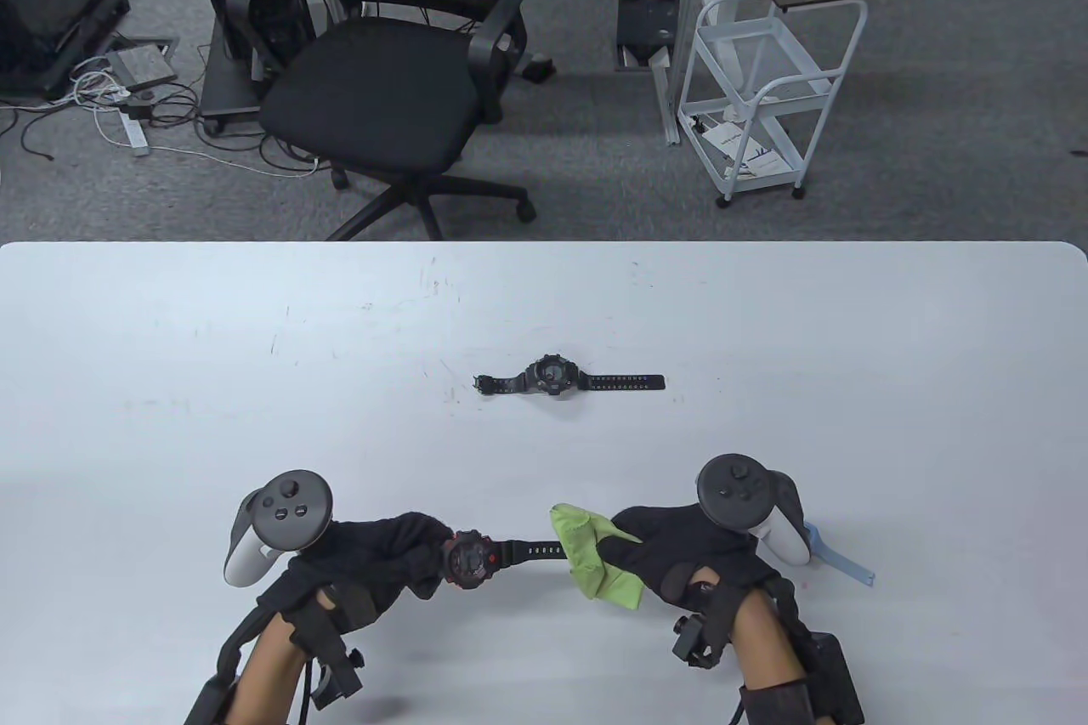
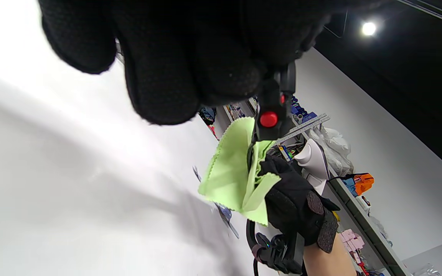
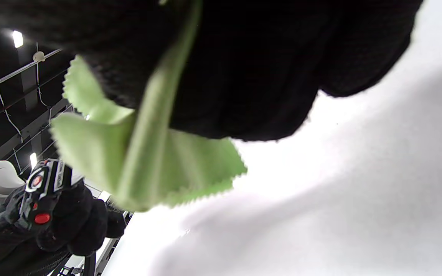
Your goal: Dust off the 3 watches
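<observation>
My left hand [image 1: 399, 559] grips a black watch with red trim [image 1: 467, 559] by its case, just above the table near the front edge. Its strap [image 1: 531, 548] runs right into a light green cloth [image 1: 591, 559] that my right hand [image 1: 659, 555] pinches around the strap end. The left wrist view shows the watch's red button [image 2: 268, 119] and the green cloth [image 2: 236, 172] beyond it. A second black watch [image 1: 554, 376] lies flat mid-table with its straps spread. A pale blue watch strap [image 1: 841, 559] pokes out from behind my right hand; its case is hidden.
The white table [image 1: 255, 385] spans the whole view. Beyond its far edge stand a black office chair [image 1: 399, 79] and a white wire cart [image 1: 765, 96] on grey carpet.
</observation>
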The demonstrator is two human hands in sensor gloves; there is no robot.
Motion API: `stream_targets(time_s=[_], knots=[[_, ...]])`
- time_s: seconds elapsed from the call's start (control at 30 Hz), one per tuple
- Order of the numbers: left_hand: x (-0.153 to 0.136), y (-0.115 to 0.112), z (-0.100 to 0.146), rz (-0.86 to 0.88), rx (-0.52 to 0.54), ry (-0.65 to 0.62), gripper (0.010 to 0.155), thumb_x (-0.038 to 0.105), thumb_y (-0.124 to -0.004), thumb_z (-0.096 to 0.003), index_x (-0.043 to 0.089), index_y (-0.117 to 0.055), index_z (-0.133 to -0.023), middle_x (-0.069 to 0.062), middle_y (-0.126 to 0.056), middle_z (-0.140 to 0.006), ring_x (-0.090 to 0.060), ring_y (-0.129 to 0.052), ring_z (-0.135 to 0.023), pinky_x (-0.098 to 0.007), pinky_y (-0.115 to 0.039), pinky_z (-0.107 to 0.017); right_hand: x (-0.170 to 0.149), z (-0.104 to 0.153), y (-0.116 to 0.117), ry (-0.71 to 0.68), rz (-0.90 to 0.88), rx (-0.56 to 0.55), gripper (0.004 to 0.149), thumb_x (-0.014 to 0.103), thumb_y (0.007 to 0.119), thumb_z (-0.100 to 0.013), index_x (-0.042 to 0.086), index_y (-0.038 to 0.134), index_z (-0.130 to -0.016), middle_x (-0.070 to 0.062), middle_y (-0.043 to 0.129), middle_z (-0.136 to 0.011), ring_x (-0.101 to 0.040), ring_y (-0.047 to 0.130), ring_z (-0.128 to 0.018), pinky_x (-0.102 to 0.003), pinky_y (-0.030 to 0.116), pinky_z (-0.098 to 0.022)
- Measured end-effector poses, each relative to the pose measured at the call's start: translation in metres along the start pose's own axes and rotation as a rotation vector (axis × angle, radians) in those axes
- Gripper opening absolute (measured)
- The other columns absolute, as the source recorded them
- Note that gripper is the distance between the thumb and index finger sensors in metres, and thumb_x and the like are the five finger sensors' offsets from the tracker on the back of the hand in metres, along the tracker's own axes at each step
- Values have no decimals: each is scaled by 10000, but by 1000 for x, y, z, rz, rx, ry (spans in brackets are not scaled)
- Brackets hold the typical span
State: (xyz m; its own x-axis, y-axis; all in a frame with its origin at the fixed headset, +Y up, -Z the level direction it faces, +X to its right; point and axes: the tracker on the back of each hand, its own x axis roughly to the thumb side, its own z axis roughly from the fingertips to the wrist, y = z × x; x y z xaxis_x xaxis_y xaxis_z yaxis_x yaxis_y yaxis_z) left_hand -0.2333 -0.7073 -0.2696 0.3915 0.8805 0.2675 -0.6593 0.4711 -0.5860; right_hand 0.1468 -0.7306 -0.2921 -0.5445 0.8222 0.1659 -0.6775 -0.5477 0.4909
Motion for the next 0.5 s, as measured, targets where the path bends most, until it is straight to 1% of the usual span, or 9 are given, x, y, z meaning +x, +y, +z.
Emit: stream_targets(time_s=[0.07, 0.1, 0.17, 0.27, 0.3, 0.37, 0.4, 0.47, 0.5], knots=[[0, 0, 0, 0, 2, 1, 535, 354, -760, -491, 55, -834, -928, -78, -1022, -654, -312, -1052, -575, -650, -739, -608, -1, 0, 0, -3, -23, 22, 447, 393, 843, -454, 138, 967, -800, -31, 1038, -591, -243, 1030, -529, -584, 781, -517], [0, 0, 0, 1, 1, 1, 535, 355, -760, -490, 54, -835, -927, -80, -1022, -654, -313, -1051, -576, -650, -738, -608, -1, 0, 0, -4, -20, 7, 447, 397, 848, -452, 137, 973, -793, -30, 1041, -584, -241, 1033, -522, -583, 782, -513], [0, 0, 0, -1, 0, 1, 535, 355, -760, -490, 55, -835, -927, -78, -1023, -654, -312, -1052, -575, -651, -739, -608, -2, 0, -1, 1, -12, 7, 448, 426, 864, -453, 131, 995, -762, -13, 1053, -545, -225, 1044, -490, -570, 798, -497], [0, 1, 1, 0, 4, 3, 535, 355, -760, -491, 53, -836, -926, -79, -1023, -653, -312, -1052, -574, -650, -739, -607, -4, 1, -5, 3, 0, -24, 443, 479, 886, -448, 130, 1030, -677, 18, 1054, -465, -201, 1052, -426, -553, 818, -469], [0, 1, 0, 1, 4, 3, 534, 354, -761, -490, 55, -836, -926, -80, -1022, -653, -313, -1052, -574, -651, -739, -607, -4, 2, -5, 1, -10, -22, 444, 483, 886, -448, 129, 1031, -673, 21, 1052, -461, -200, 1051, -423, -553, 818, -467], [0, 1, 0, 1, 4, 3, 535, 355, -760, -491, 54, -834, -928, -79, -1022, -655, -312, -1051, -577, -651, -738, -608, -4, 2, -5, -8, -23, -30, 441, 465, 875, -451, 131, 1012, -705, 9, 1047, -497, -210, 1045, -455, -560, 807, -484], [0, 1, 0, 2, 4, 3, 535, 355, -759, -491, 54, -833, -928, -80, -1021, -655, -313, -1051, -577, -651, -738, -608, -4, 1, -3, -5, -31, -6, 441, 445, 865, -458, 129, 997, -735, -6, 1044, -529, -222, 1038, -482, -569, 795, -498], [-1, 2, 1, 2, 11, 3, 537, 356, -761, -491, 54, -834, -929, -80, -1023, -654, -314, -1051, -575, -652, -738, -606, -5, 1, -3, -5, -25, -15, 446, 418, 861, -462, 121, 976, -774, -24, 1039, -568, -237, 1031, -512, -579, 783, -510], [-1, 2, 1, 3, 11, 3, 535, 356, -761, -491, 55, -834, -928, -79, -1023, -654, -313, -1051, -576, -651, -739, -607, -5, 1, -3, -1, -30, 1, 448, 419, 862, -467, 122, 967, -785, -24, 1035, -579, -237, 1029, -519, -579, 782, -513]])
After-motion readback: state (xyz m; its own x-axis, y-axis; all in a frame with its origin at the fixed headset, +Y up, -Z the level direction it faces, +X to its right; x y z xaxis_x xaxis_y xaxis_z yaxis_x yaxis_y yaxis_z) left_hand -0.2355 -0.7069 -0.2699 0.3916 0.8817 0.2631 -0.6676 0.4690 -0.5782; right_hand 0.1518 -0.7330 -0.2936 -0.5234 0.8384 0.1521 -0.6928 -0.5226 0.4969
